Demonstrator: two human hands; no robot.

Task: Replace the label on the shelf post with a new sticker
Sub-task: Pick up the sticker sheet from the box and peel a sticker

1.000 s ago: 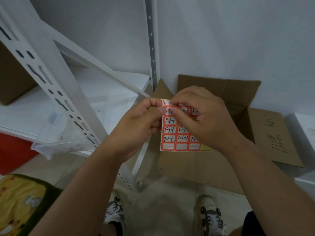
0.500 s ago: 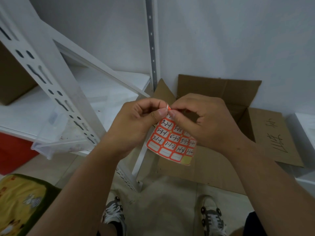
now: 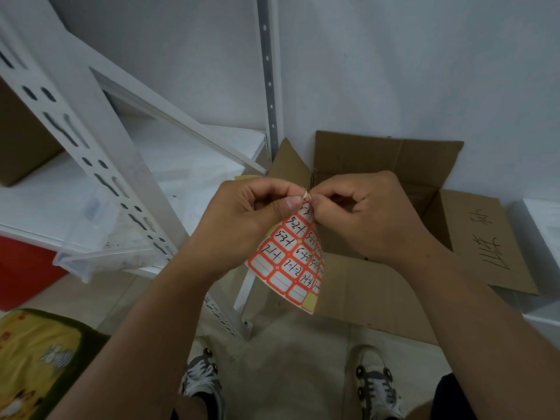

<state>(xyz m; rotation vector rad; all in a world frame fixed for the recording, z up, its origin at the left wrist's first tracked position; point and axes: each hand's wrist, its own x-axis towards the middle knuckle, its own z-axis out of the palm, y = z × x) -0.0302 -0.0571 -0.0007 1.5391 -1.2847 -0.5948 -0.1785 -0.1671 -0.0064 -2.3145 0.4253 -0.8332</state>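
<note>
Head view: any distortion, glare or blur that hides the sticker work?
Head view: wide-angle bending bows the shelf post; light is soft and even, no glare; handwriting on the sticker sheet stays readable; the peeled corner between left hand and right hand is too small to resolve.

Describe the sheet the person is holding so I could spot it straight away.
Start at the white shelf post slanting across the left, then move right to the two hands meeting at mid-frame. Hanging from their fingertips is the sticker sheet, pinched at its top corner by the left hand and right hand. Only it has orange-red bordered labels with handwritten numbers.
</note>
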